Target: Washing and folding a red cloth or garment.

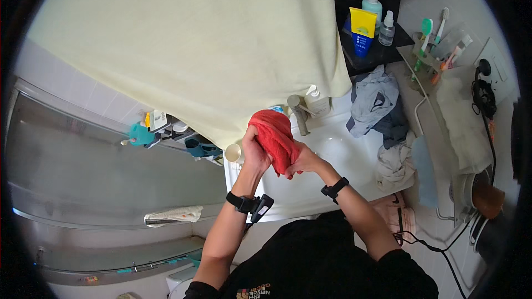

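Observation:
A bunched red cloth (275, 139) is held between both hands above the white sink (345, 153). My left hand (255, 149) grips its left side, thumb against the cloth. My right hand (305, 159) holds its lower right part. Behind the cloth stand a metal faucet (298, 114) and a white pump bottle (317, 103). Grey and dark clothes (376, 103) lie on the sink's right side, with a light-coloured cloth (395, 164) below them.
A beige cup (234, 153) stands at the sink's left corner. A large pale-yellow cloth (199, 41) hangs behind the sink. To the right, a glass shelf (436, 120) holds toothbrushes; a black shelf (374, 60) carries a yellow-and-blue tube (362, 29) and bottles.

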Action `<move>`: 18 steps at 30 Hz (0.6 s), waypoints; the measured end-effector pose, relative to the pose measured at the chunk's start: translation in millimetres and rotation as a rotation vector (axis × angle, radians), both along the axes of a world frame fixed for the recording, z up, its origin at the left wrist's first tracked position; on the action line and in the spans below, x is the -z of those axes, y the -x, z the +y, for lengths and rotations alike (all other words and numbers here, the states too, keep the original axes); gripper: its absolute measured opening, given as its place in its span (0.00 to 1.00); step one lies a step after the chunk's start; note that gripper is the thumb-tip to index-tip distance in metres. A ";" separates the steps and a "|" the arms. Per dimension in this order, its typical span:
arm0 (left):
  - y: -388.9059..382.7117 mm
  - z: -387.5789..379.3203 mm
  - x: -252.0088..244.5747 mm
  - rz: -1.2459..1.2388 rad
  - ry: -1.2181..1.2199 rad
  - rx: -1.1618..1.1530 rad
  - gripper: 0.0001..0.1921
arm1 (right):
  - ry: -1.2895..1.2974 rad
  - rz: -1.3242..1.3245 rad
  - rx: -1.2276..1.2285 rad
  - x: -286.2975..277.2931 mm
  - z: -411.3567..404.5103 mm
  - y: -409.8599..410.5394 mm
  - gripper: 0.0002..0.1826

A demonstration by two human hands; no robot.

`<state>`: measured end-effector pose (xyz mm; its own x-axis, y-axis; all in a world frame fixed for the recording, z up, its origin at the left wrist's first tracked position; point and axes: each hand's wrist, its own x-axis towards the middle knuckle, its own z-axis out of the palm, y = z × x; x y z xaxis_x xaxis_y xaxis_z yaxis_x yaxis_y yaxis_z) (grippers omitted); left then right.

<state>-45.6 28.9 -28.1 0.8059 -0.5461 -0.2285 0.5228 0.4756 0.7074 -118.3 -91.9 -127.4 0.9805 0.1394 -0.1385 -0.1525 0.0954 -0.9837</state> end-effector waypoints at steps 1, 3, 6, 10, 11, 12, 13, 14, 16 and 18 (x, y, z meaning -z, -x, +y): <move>-3.9 0.7 2.3 0.000 -0.002 -0.004 0.21 | -0.002 0.000 -0.004 -3.0 5.1 -0.7 0.38; -13.3 2.2 8.0 0.064 0.183 0.089 0.21 | -0.110 0.019 -0.064 -8.1 12.1 -1.6 0.31; -19.2 8.2 9.2 -0.002 0.082 0.024 0.21 | -0.175 -0.106 0.031 29.1 14.1 -11.9 0.30; -41.8 51.3 37.1 -0.263 -0.099 0.030 0.18 | -0.316 -0.155 0.280 58.5 11.4 -10.3 0.28; -43.3 59.7 45.3 -0.368 -0.179 0.059 0.17 | -0.360 -0.072 0.382 61.0 4.1 -6.0 0.27; -44.3 69.6 56.3 -0.366 -0.172 0.062 0.17 | -0.429 -0.060 0.439 64.3 -3.1 -3.8 0.24; -44.5 80.5 70.1 -0.368 -0.362 0.141 0.17 | -0.497 -0.048 0.496 67.6 -9.9 -2.1 0.21; -43.1 89.2 84.9 -0.367 -0.552 0.220 0.17 | -0.543 0.002 0.511 66.4 -16.7 0.0 0.21; -30.8 94.6 105.5 -0.234 -0.522 0.290 0.19 | -0.556 0.072 0.516 60.8 -27.5 3.5 0.21; -27.9 96.3 119.6 -0.160 -0.476 0.537 0.28 | -0.464 0.063 0.507 54.4 -29.4 10.5 0.21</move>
<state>-17.7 125.1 -147.7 0.4988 -0.7457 -0.4417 0.4707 -0.1948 0.8605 -128.8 -121.3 -181.8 0.9323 -0.2761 -0.2338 -0.0330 0.5787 -0.8149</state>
